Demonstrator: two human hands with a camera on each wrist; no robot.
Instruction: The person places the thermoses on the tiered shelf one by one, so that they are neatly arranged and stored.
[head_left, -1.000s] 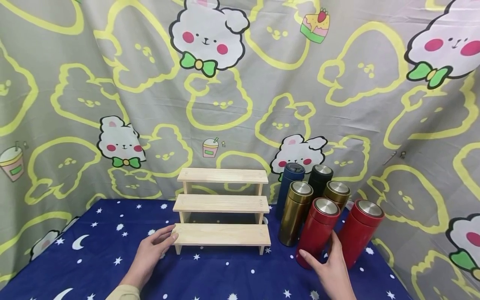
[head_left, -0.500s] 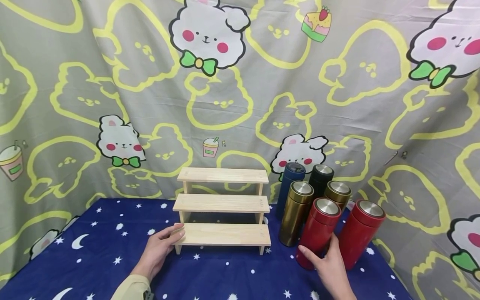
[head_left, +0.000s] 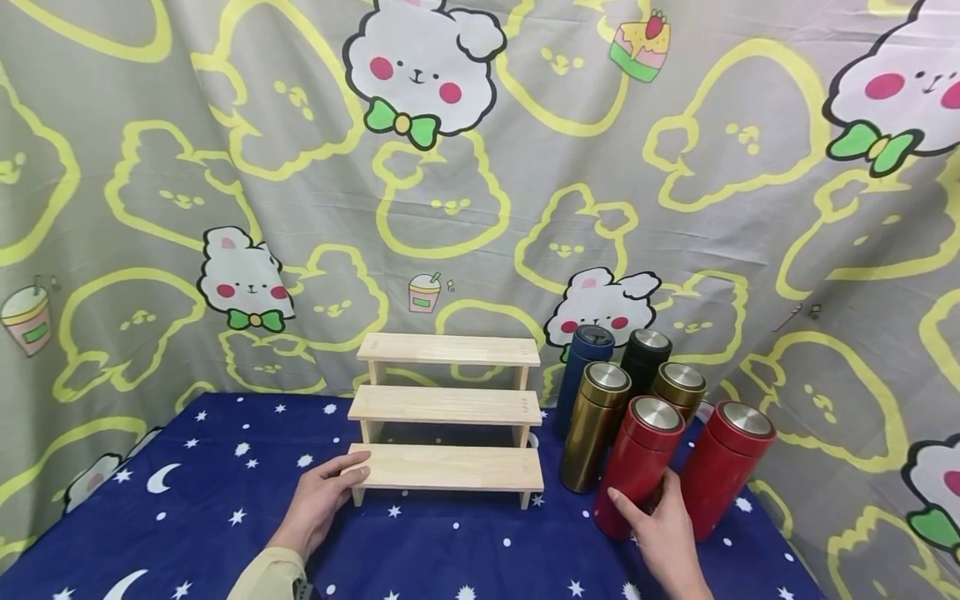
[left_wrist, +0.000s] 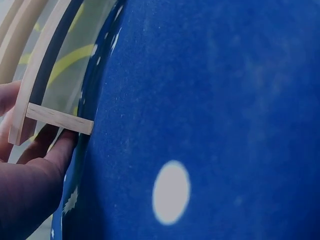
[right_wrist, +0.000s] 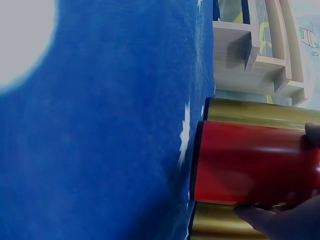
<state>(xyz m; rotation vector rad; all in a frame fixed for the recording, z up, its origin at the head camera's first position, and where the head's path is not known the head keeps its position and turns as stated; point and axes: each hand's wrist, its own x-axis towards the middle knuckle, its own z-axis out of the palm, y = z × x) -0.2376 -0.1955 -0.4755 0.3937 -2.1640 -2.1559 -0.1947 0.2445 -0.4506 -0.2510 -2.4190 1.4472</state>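
As our left hand (head_left: 318, 500) pinches one three-tier pale-wood stand (head_left: 446, 404), right of it our right hand (head_left: 663, 529) grips one red metal-capped cylindrical flask (head_left: 637, 465) among six.

Left fingers (head_left: 348, 477) farther over bottom shelf (head_left: 453, 467); more sleeve (head_left: 267, 575) in view

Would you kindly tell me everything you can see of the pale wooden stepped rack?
The pale wooden stepped rack has three flat, oblong boards stepping up toward the back, carried on side supports. It looks like plain wood with faint grain. It stands upright on the blue starry cloth, with a blue cylindrical flask to its right. The left hand grips the lowest board's left end.
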